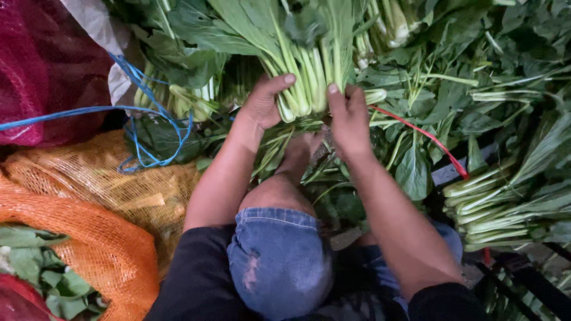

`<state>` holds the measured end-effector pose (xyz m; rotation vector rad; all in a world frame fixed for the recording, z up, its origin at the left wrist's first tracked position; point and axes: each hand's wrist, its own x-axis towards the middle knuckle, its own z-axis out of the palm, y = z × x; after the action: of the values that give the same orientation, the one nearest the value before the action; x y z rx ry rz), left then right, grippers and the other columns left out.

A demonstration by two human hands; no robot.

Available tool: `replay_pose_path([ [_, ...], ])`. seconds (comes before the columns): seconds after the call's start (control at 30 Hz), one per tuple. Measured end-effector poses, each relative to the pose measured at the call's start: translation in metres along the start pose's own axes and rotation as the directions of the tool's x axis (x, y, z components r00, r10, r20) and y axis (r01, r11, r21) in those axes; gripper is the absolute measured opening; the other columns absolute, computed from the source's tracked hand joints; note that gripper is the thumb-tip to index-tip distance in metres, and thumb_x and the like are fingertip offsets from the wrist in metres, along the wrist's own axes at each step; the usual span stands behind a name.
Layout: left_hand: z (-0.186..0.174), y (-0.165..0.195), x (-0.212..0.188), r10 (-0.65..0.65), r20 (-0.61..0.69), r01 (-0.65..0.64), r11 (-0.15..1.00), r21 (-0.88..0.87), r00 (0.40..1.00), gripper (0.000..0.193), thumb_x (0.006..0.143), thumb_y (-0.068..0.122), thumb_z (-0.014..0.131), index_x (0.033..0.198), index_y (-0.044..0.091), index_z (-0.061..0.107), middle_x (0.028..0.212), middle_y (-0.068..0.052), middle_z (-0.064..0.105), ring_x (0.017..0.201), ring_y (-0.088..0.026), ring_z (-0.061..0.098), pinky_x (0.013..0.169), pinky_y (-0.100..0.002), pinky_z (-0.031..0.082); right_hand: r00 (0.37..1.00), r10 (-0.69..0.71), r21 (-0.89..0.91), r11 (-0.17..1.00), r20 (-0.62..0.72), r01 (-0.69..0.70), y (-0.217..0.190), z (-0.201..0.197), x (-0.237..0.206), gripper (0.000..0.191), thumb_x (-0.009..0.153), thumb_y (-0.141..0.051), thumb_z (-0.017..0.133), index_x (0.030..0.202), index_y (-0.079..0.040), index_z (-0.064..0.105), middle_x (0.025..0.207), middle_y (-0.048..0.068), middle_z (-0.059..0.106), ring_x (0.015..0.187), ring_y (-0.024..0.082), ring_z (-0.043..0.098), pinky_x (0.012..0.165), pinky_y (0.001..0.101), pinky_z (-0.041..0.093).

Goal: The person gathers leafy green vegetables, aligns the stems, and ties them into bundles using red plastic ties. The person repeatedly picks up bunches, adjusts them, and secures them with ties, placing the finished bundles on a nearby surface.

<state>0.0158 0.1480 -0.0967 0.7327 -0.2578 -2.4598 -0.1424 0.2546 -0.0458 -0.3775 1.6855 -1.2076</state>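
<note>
A bunch of leafy greens [306,77] (pale stalks, broad dark leaves) is gripped by the left hand [264,101] and right hand [348,116]. Both are closed around its stalk ends. More greens [505,202] are piled at the right.

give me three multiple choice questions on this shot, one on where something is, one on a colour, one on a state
1. Where is the orange mesh sack?
A. lower left
B. upper right
C. top centre

2. What colour is the strap lying over the leaves to the right of the right hand?
A. blue
B. red
C. white

3. What are the hands doing?
A. resting flat on the knee
B. both gripping the greens bundle
C. holding a knife

Answers: 1 A, it fills the lower left corner. 2 B, it shows red against the leaves. 3 B, the left hand and the right hand clasp the stalks from both sides.
</note>
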Motion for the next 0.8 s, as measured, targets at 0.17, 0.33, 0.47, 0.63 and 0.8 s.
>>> replay_pose_path([
  [0.17,-0.024,-0.005,0.008,-0.128,0.112,0.135,0.989,-0.064,0.985,0.059,0.089,0.017,0.074,0.140,-0.007,0.056,0.128,-0.020,0.070,0.115,-0.033,0.071,0.107,-0.049,0.056,0.995,0.003,0.095,0.995,0.101,-0.013,0.001,-0.009,0.014,0.052,0.108,-0.031,0.065,0.136,0.006,0.042,0.124,0.017,0.059,0.109,0.021,0.059,0.089,0.0339,0.055],
  [0.33,-0.033,-0.014,0.009,-0.087,0.099,0.091,0.995,-0.036,0.991,0.054,0.095,0.018,0.066,0.141,-0.006,0.055,0.134,-0.017,0.068,0.122,-0.032,0.068,0.113,-0.050,0.052,0.853,0.216,0.018,0.967,0.476,-0.254,-0.028,-0.013,0.012,0.063,0.101,-0.044,0.053,0.145,0.001,0.058,0.132,0.018,0.063,0.102,0.023,0.063,0.061,0.0349,0.054],
  [0.47,-0.005,0.003,-0.042,0.132,-0.159,-0.097,0.973,0.211,0.978,0.052,0.096,0.019,0.063,0.143,-0.004,0.053,0.137,-0.017,0.065,0.123,-0.031,0.066,0.111,-0.049,0.052,0.924,-0.170,-0.210,0.945,0.342,0.251,-0.065,-0.001,-0.021,0.090,0.094,-0.025,0.077,0.158,0.004,0.020,0.137,0.023,0.063,0.122,0.031,0.066,0.103,0.0424,0.054],
  [0.63,0.046,-0.036,-0.096,-0.005,-0.151,0.094,0.804,0.587,0.988,0.057,0.093,0.019,0.065,0.144,-0.002,0.050,0.138,-0.016,0.063,0.124,-0.032,0.065,0.110,-0.049,0.052,0.810,-0.029,-0.272,0.935,0.586,0.230,-0.113,-0.005,-0.090,0.100,0.092,-0.057,0.059,0.165,0.000,0.021,0.129,0.026,0.071,0.105,0.032,0.074,0.090,0.0366,0.061],
  [0.8,0.080,-0.094,-0.095,-0.199,-0.155,0.250,0.675,0.695,0.968,0.062,0.089,0.019,0.067,0.145,-0.001,0.046,0.138,-0.016,0.062,0.125,-0.033,0.063,0.109,-0.050,0.052,0.776,-0.448,-0.030,0.858,0.444,0.513,-0.140,-0.049,-0.158,0.096,0.096,-0.051,0.063,0.163,0.004,0.020,0.168,0.037,0.032,0.133,0.048,0.058,0.103,0.0426,0.055],
])
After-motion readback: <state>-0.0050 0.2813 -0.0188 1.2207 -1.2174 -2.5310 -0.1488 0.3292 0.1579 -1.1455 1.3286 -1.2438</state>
